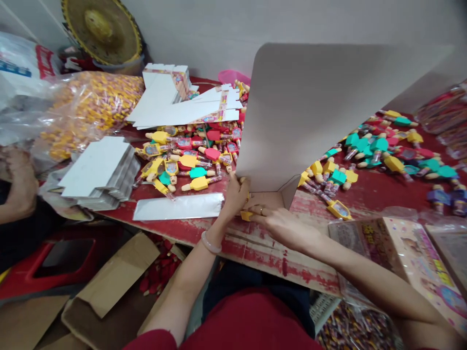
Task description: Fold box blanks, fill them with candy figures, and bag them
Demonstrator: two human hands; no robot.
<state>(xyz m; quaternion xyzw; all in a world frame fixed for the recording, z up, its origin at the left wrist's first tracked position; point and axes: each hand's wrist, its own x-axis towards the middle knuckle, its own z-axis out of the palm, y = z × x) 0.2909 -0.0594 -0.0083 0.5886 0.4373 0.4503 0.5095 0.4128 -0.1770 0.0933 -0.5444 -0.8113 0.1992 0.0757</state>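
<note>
In front of me on the table stands an open cardboard box [266, 198] with its tall grey-white lid [292, 107] raised. My left hand [236, 194] is closed at the box's left side, fingers curled at the lid's lower corner. My right hand [275, 221] reaches to the box's near edge, fingers pressed on a small yellow toy piece [246, 215]. Part of that piece is hidden by the fingers. Left of the box lie many toy candy tubes [199, 183] with red, yellow and green heads. A flat stack of clear plastic bags [178, 206] is beside my left hand.
Flat white box blanks [97, 170] are stacked at the left, more blanks [164, 107] behind. A clear bag of yellow pieces [95, 107] stands further left. More toys [397, 141] and wrapped printed boxes [412, 253] lie right. Another person's arm [16, 184] shows at far left.
</note>
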